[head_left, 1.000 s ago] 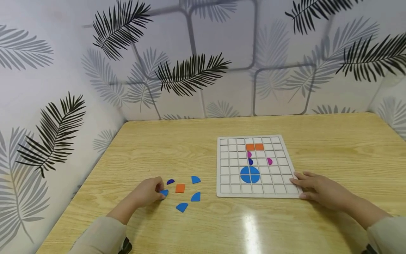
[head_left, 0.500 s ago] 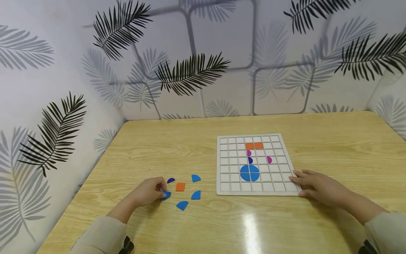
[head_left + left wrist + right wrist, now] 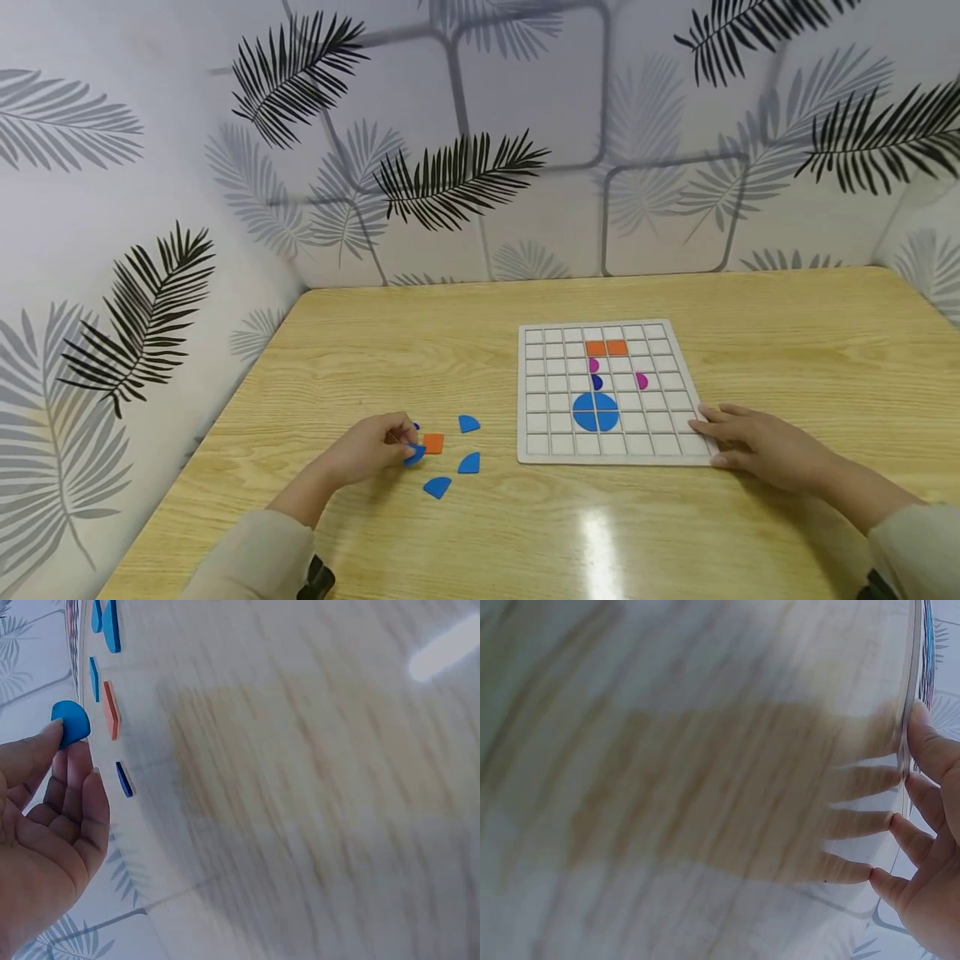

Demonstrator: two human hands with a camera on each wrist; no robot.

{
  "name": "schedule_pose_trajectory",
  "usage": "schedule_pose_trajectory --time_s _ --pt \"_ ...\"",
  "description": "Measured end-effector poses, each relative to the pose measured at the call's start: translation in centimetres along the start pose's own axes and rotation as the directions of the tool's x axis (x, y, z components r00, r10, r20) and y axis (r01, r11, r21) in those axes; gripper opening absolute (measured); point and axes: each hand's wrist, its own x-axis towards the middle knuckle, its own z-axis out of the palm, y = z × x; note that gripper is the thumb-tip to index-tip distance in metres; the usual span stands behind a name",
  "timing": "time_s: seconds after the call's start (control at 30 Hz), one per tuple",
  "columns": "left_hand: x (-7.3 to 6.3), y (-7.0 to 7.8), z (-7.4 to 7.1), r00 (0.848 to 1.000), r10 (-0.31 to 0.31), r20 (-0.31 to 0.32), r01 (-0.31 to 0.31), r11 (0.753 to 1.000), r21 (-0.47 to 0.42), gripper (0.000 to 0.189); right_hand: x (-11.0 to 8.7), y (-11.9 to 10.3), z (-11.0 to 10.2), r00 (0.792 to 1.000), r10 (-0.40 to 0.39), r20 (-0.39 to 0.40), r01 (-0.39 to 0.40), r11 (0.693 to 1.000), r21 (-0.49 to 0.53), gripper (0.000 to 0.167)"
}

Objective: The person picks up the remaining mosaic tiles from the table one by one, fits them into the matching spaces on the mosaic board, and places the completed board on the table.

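In the head view my left hand (image 3: 375,447) pinches a blue quarter-circle tile (image 3: 415,455) between thumb and fingers, just left of a loose orange square tile (image 3: 433,443). The left wrist view shows the pinched blue tile (image 3: 73,724) upright at the thumb tip. A dark blue half-circle tile (image 3: 124,779) lies on the table, mostly hidden behind the fingers in the head view. My right hand (image 3: 772,446) touches the lower right edge of a white grid board (image 3: 558,446) with spread, extended fingers. Its fingertips (image 3: 889,876) rest on the table beside the board.
Loose blue quarter-circle tiles (image 3: 468,463) lie between the left hand and the board. On the board are orange squares (image 3: 617,347), a blue circle of quarter tiles (image 3: 585,403), magenta half circles (image 3: 642,381) and a dark blue one (image 3: 597,382). A patterned wall (image 3: 540,217) backs the wooden table (image 3: 420,333).
My left hand has moved right with the blue quarter-circle tile, toward the orange square, and now covers most of the dark blue half circle. The right hand stays at the board's edge.
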Motion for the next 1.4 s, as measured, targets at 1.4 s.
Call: schedule_pose_trajectory --time_s 1.4 --pt "7.0 8.0 4.7 0.971 0.182 0.154 -0.167 0.980 -0.110 0.004 0.0 -0.3 -0.2 1.000 -0.002 0.015 0.003 1.000 -0.018 0.050"
